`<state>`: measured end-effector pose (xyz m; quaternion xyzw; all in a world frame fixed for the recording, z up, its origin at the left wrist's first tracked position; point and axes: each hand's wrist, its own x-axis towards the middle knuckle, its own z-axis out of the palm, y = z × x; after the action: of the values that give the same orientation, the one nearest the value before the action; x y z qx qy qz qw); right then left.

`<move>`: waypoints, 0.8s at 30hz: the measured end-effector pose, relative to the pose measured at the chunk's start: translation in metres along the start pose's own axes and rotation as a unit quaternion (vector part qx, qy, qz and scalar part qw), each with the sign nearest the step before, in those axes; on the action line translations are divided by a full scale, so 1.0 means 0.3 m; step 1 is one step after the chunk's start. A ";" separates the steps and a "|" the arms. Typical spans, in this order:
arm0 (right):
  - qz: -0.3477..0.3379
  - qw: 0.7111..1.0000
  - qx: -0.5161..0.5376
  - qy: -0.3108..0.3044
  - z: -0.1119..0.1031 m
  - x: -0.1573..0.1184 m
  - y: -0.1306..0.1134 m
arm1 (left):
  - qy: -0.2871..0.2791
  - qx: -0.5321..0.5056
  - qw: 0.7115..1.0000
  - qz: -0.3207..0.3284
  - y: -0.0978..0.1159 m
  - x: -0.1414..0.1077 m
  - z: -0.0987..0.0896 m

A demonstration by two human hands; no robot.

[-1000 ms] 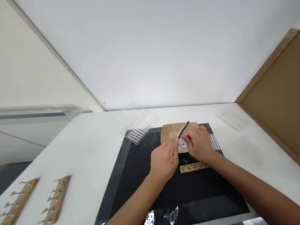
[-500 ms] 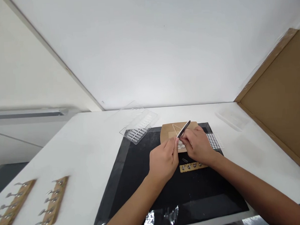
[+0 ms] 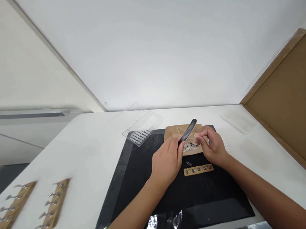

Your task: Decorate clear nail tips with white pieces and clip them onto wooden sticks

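Observation:
A dark, flat, file-like strip (image 3: pixel 188 130) slants up from my left hand (image 3: pixel 167 159), whose fingers are closed around its lower end. Right of it, my right hand (image 3: pixel 213 146) is closed in a pinch; whatever sits between its fingertips is too small to make out. Both hands are over a brown tray (image 3: pixel 171 130) holding clear and whitish bits. Just nearer lies a wooden strip (image 3: pixel 199 170) with several round metal pieces, and a small clear piece (image 3: pixel 189 163) rests beside it on the black mat (image 3: pixel 145 175).
A clear case (image 3: pixel 142 128) with white pieces lies at the mat's back left. Two wooden strips (image 3: pixel 54 206) with metal clips stand at the front left. A clear lid (image 3: pixel 236 122) lies at the back right, near a cardboard panel (image 3: pixel 284 98).
My right hand has moved right, away from my left hand and the dark strip. The dark strip has turned to show its broad dark face.

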<state>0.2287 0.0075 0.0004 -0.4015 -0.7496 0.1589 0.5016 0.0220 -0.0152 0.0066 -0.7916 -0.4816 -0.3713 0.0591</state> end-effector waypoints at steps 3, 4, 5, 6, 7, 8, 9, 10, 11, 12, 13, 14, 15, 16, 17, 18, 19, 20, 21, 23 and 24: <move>-0.023 0.999 -0.033 0.018 -0.001 0.000 -0.005 | 0.025 -0.002 0.999 0.026 -0.003 -0.002 0.009; -0.032 0.998 -0.050 0.023 0.000 0.001 -0.007 | 0.028 -0.006 0.999 0.033 -0.003 -0.003 0.011; -0.041 0.996 -0.070 0.025 0.002 0.003 -0.008 | 0.030 -0.013 0.999 0.036 -0.004 -0.003 0.013; -0.052 0.994 -0.092 0.027 0.005 0.005 -0.008 | 0.034 -0.023 0.998 0.037 -0.004 -0.005 0.014; -0.063 0.991 -0.117 0.029 0.009 0.006 -0.007 | 0.038 -0.037 0.998 0.036 -0.003 -0.006 0.015; -0.074 0.986 -0.146 0.033 0.015 0.007 -0.007 | 0.042 -0.052 0.997 0.035 -0.002 -0.007 0.016; -0.085 0.980 -0.176 0.042 0.022 0.007 -0.006 | 0.047 -0.067 0.996 0.035 -0.001 -0.009 0.017; -0.095 0.972 -0.207 0.053 0.030 0.007 -0.006 | 0.050 -0.085 0.995 0.033 0.001 -0.010 0.017; -0.103 0.964 -0.234 0.066 0.039 0.008 -0.008 | 0.052 -0.102 0.993 0.030 0.003 -0.012 0.018; -0.109 0.957 -0.256 0.077 0.048 0.009 -0.010 | 0.054 -0.119 0.991 0.025 0.004 -0.013 0.019; -0.112 0.953 -0.270 0.083 0.056 0.010 -0.014 | 0.058 -0.132 0.989 0.019 0.006 -0.014 0.020; -0.112 0.951 -0.277 0.083 0.064 0.011 -0.018 | 0.063 -0.140 0.988 0.012 0.007 -0.015 0.021; -0.110 0.952 -0.276 0.075 0.070 0.012 -0.022 | 0.065 -0.144 0.987 0.007 0.008 -0.016 0.022; -0.109 0.954 -0.271 0.059 0.075 0.014 -0.025 | 0.066 -0.144 0.987 0.005 0.008 -0.016 0.023; -0.110 0.957 -0.265 0.039 0.078 0.015 -0.026 | 0.066 -0.141 0.988 0.005 0.008 -0.016 0.024; -0.113 0.959 -0.260 0.019 0.080 0.017 -0.027 | 0.064 -0.137 0.988 0.006 0.008 -0.015 0.025; -0.117 0.960 -0.255 0.002 0.080 0.019 -0.026 | 0.063 -0.133 0.989 0.008 0.008 -0.014 0.026; -0.117 0.960 -0.253 -0.006 0.080 0.022 -0.024 | 0.063 -0.130 0.989 0.011 0.008 -0.013 0.027; -0.111 0.961 -0.252 -0.003 0.079 0.025 -0.022 | 0.065 -0.126 0.990 0.014 0.009 -0.012 0.028; -0.083 0.964 -0.252 0.020 0.077 0.033 -0.017 | 0.069 -0.119 0.990 0.013 0.011 -0.009 0.030; -0.069 0.966 -0.248 0.029 0.077 0.037 -0.015 | 0.071 -0.118 0.990 0.011 0.012 -0.008 0.031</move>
<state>0.2046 0.0168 -0.0001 -0.4655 -0.7764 -0.0787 0.4176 0.0291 -0.0146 -0.0008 -0.7699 -0.4204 -0.4801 0.0033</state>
